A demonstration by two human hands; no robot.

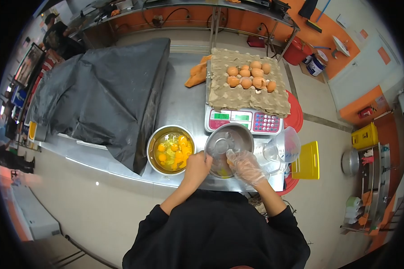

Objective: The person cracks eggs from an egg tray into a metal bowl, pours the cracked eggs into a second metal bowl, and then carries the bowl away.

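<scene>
My left hand (197, 169), bare, is closed at the left rim of a steel bowl (244, 133) and appears to grip it. My right hand (248, 167), in a clear plastic glove, is curled over the bowl's right side. An orange-brown patch shows at its fingertips; whether this is an egg or a finger, I cannot tell. Inside the bowl are shiny reflections and a small yellow trace near the bottom. To the left stands a steel pot (151, 157) holding several cracked eggs (178, 150). Behind the bowl, brown eggs and shells (256, 72) sit on stacked cardboard egg trays (224, 96).
The trays rest on a digital scale (266, 123). Clear plastic jugs (286, 145) stand right of the bowl, by a yellow plastic container (306, 161). A black sheet (98, 98) covers the table's left part. An orange cloth (197, 74) lies behind. A person (58, 36) stands far left.
</scene>
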